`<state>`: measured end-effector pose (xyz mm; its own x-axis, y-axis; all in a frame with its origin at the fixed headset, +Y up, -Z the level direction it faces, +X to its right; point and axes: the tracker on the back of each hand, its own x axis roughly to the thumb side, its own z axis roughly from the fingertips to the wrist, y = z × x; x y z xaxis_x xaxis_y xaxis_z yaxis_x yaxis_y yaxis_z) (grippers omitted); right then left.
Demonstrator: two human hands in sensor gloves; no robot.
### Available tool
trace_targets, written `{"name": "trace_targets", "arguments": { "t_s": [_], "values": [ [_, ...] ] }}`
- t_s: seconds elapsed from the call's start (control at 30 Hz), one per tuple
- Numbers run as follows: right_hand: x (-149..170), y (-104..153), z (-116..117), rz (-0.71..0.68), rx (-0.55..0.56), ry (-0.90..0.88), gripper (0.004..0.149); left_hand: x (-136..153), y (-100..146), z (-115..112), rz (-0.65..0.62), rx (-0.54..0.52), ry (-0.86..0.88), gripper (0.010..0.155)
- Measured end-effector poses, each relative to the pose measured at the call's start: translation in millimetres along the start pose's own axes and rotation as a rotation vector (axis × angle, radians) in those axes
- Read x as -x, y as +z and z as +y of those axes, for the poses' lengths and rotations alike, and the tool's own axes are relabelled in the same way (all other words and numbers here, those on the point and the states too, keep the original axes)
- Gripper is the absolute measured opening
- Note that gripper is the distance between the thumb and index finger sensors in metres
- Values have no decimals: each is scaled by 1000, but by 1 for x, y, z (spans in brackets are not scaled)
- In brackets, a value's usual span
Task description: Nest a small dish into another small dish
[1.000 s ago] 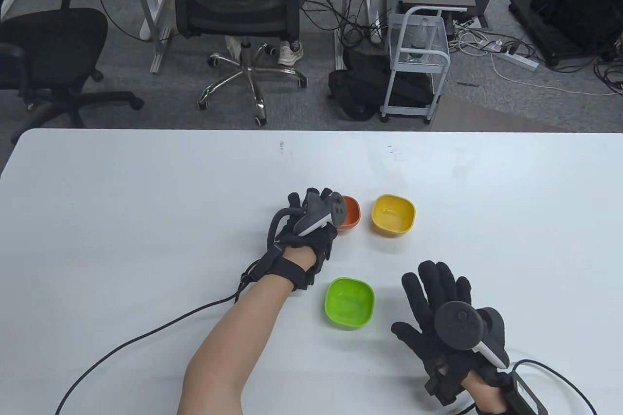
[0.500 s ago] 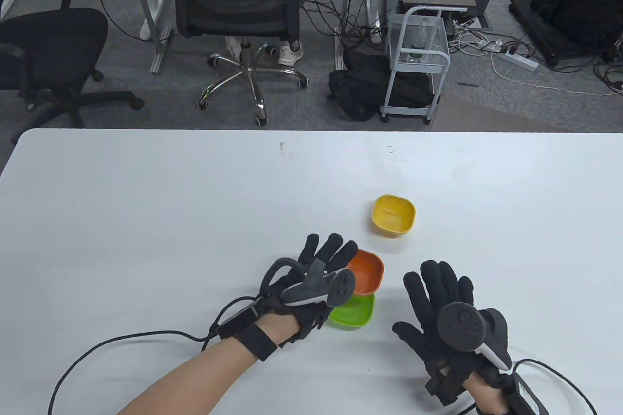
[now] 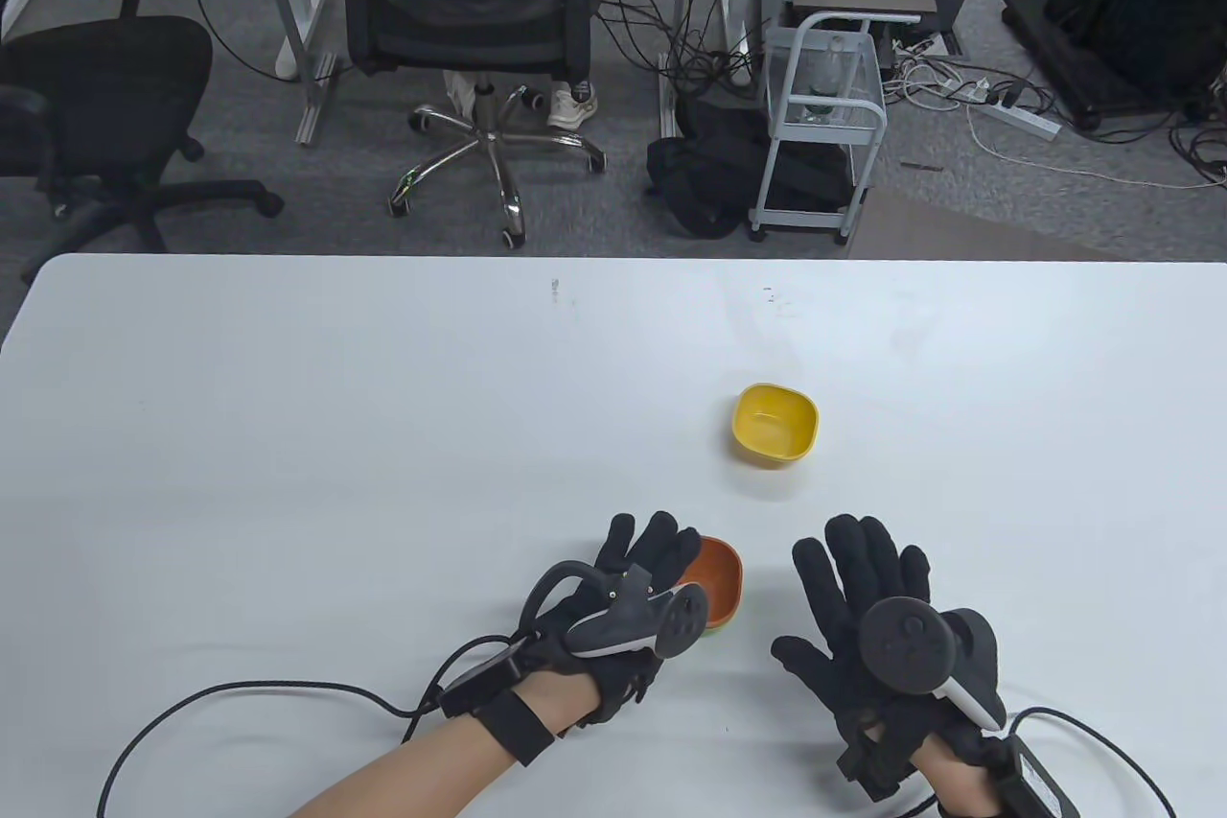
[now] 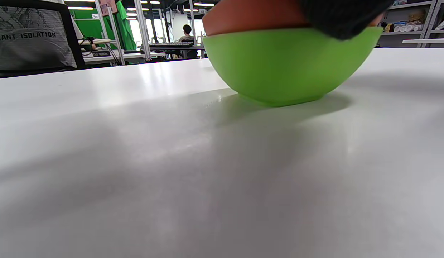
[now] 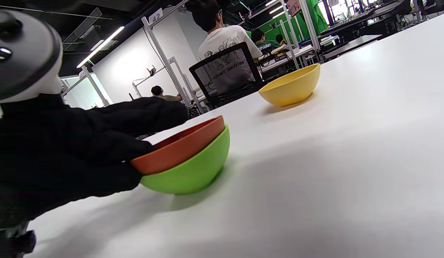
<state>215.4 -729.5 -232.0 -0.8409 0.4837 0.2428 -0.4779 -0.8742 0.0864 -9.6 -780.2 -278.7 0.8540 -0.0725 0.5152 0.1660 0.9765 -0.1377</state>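
The orange small dish [image 3: 721, 568] sits inside the green small dish [image 3: 717, 631] at the near middle of the white table [image 3: 288, 434]. In the table view only a sliver of green shows under it. My left hand [image 3: 661, 549] grips the orange dish's left rim, fingers over the rim. The right wrist view shows the orange dish [image 5: 186, 143] seated in the green dish [image 5: 193, 168], with the left hand [image 5: 82, 143] on its rim. In the left wrist view the green dish [image 4: 286, 64] stands on the table under the orange one [image 4: 250, 16]. My right hand [image 3: 863, 569] lies flat and empty just to the right.
A yellow small dish [image 3: 775, 423] stands alone farther back on the table, also seen in the right wrist view [image 5: 292, 89]. Glove cables trail off the near edge. Office chairs and a cart stand beyond the far edge.
My left hand carried the orange dish from beside the yellow dish toward me and set it down into the green dish. The right hand has not moved.
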Motion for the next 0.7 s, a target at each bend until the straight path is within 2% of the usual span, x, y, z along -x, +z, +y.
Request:
{"name": "trace_targets", "arguments": {
  "t_s": [0.2, 0.37, 0.57, 0.7],
  "values": [
    [0, 0, 0, 1, -5, 0, 83, 0, -2, 2, 21, 32, 15, 51],
    [-1, 0, 1, -1, -8, 0, 83, 8, 5, 9, 38, 32, 66, 59],
    [-5, 2, 1, -22, -7, 3, 83, 27, 34, 30, 44, -61, 117, 64],
    [-8, 3, 1, -30, -5, 7, 83, 44, 55, 34, 56, -86, 156, 65]
  ]
}}
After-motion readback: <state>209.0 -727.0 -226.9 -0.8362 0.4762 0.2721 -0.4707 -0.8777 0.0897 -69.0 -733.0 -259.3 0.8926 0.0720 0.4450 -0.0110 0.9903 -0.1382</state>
